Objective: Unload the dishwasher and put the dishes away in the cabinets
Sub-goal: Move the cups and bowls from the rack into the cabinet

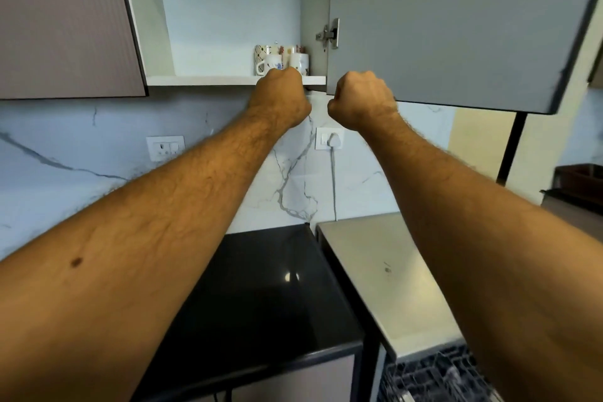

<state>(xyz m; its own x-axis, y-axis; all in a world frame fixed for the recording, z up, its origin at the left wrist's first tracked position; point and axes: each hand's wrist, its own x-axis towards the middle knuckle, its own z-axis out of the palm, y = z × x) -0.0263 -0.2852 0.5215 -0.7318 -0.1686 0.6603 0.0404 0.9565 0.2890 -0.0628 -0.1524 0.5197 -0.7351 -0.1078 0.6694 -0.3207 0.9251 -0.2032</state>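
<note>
The upper cabinet (228, 26) stands open, its grey door (456, 26) swung out to the right. Several patterned white mugs (272, 60) stand at the right end of its shelf (202, 80). My left hand (280, 98) is raised to the shelf's front edge just below the mugs, fingers curled, with nothing visible in it. My right hand (360, 101) is a fist at the door's lower left corner, in front of the door, and nothing shows in it. The open dishwasher's dark rack (430, 375) shows at the bottom right.
A closed brown cabinet door (65, 19) is at the upper left. Below are a black countertop (261, 287) and a grey worktop (375, 258) over the dishwasher. The marble wall carries a socket (164, 147) and a white plug with its cable (332, 140).
</note>
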